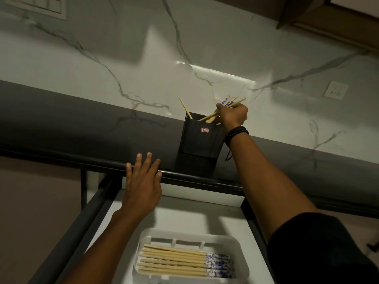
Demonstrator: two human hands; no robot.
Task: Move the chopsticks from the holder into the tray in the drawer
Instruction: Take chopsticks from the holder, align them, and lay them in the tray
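Smooth white plastic tray (184,234) in the near drawer (184,218) holds slim bamboo chopsticks (174,261), blue-patterned tops; far right hand (233,115) grips more chopsticks (207,117) in the square black holder (199,140) on the dark counter (82,130); left hand (141,185) flat, fingers spread

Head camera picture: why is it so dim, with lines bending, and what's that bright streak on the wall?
In the head view, the wide-angle lens bows the counter edge; the room is dimly lit, with soft shadows across the marble wall; the bright streak is glare off its glossy surface.
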